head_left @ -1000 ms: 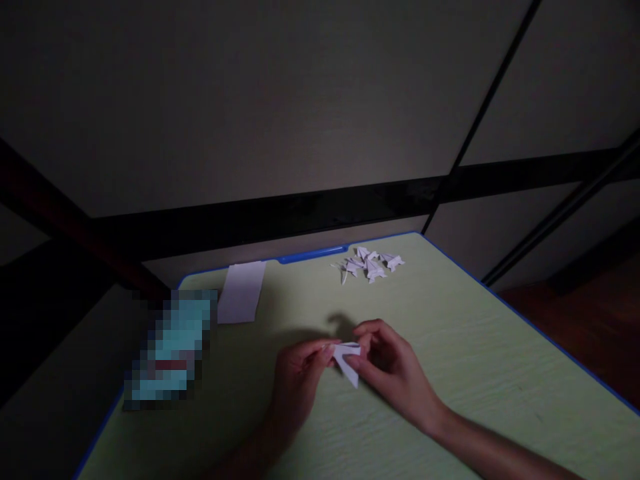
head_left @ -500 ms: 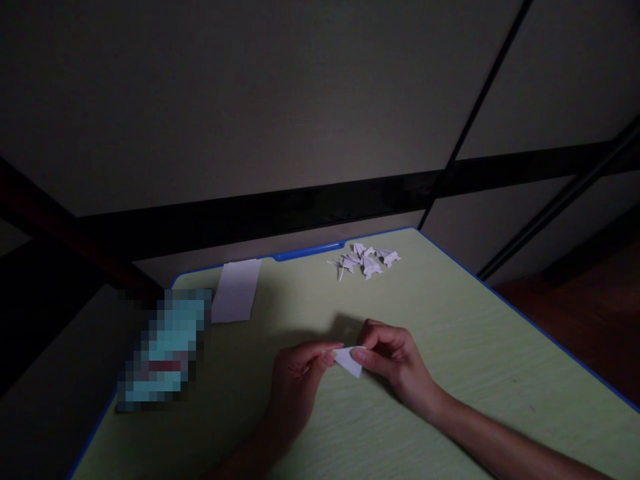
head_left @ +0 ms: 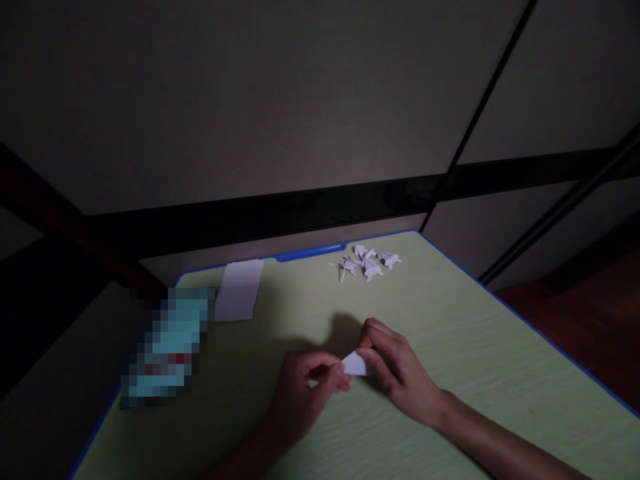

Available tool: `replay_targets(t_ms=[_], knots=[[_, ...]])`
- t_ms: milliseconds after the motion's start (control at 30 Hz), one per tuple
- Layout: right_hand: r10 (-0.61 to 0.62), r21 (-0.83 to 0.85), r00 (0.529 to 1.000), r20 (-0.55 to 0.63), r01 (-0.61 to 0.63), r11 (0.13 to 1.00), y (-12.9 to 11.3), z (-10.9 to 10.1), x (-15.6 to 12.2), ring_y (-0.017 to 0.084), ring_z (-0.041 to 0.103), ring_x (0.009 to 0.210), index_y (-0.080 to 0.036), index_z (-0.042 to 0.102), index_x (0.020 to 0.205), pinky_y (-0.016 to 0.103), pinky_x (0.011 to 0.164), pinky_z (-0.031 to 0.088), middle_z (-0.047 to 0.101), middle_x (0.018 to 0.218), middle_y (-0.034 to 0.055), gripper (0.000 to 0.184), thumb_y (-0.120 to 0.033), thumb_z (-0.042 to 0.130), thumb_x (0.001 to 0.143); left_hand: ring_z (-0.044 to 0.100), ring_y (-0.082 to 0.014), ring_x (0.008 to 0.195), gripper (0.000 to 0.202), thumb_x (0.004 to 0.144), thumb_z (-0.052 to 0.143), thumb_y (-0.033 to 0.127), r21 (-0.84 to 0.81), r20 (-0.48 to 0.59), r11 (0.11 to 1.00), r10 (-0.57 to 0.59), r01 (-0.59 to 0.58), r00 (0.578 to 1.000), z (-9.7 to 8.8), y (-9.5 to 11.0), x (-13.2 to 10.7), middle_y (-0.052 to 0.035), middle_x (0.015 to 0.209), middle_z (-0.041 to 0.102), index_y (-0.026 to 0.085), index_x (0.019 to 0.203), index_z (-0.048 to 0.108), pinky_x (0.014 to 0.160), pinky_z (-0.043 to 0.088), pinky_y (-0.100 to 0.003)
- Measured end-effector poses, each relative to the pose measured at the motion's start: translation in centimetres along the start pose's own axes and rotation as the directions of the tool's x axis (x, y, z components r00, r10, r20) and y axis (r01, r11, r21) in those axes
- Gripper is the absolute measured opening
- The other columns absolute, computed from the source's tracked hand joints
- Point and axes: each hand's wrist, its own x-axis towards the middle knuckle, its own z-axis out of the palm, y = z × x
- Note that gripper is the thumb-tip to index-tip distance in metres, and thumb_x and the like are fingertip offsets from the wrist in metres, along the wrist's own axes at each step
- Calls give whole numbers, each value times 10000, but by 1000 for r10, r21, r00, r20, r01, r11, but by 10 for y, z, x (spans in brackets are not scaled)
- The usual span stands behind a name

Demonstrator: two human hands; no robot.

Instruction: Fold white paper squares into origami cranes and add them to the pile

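Observation:
Between my two hands is a small white piece of folded paper (head_left: 356,365), held just above the table. My left hand (head_left: 311,387) pinches its left corner between thumb and fingers. At its upper right, my right hand (head_left: 397,370) grips the paper with thumb and bent forefinger, and part of the paper is hidden there. Farther back lie several small folded paper figures (head_left: 371,267), grouped close together, with thin curved paper strips (head_left: 342,272) at their left side.
A stack of white paper sheets (head_left: 239,290) lies at the back left of the pale green table (head_left: 450,320). Beside it is a blurred-out turquoise object (head_left: 173,347). A blue handle (head_left: 311,253) sits in the far edge, with dark-banded panels (head_left: 280,211) behind.
The folded paper has been turned, so its point now faces my left fingers. My left fingers have shifted lower and to the right, and my right hand grips nearer its upper edge.

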Motion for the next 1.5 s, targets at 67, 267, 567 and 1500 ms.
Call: replay_targets(t_ms=[67,267,567,1500], knots=[[-4,-8,999,47,4,1000,1,-2,0,130,416,637,-172,396,646,244,564,335,425,657,10,225,-220,341,859,568,-126,433,231,666,526,270,-45,45,998,-50,52,998,0,0,2,-40,464,619,117,509,598,446,447,-197],[44,27,998,34,-45,999,2,0,0,115,428,626,-167,427,667,226,565,341,443,663,4,214,-231,361,860,515,-92,369,272,666,523,296,-132,76,984,-110,119,991,-2,2,6,-14,410,567,113,474,583,408,422,-182],[184,72,982,45,-187,980,5,5,1,99,425,543,-134,513,619,207,497,324,487,583,1,275,-330,464,805,542,-98,404,162,624,560,204,-66,-71,997,-50,46,996,-3,4,6,-8,436,600,118,505,629,440,440,-177],[360,343,920,152,-391,854,8,7,2,58,328,428,-137,474,598,180,394,248,377,482,-50,339,-437,492,756,543,-110,413,204,600,582,297,-247,-67,957,-176,154,982,-5,0,9,-30,461,612,112,515,590,445,434,-211]])
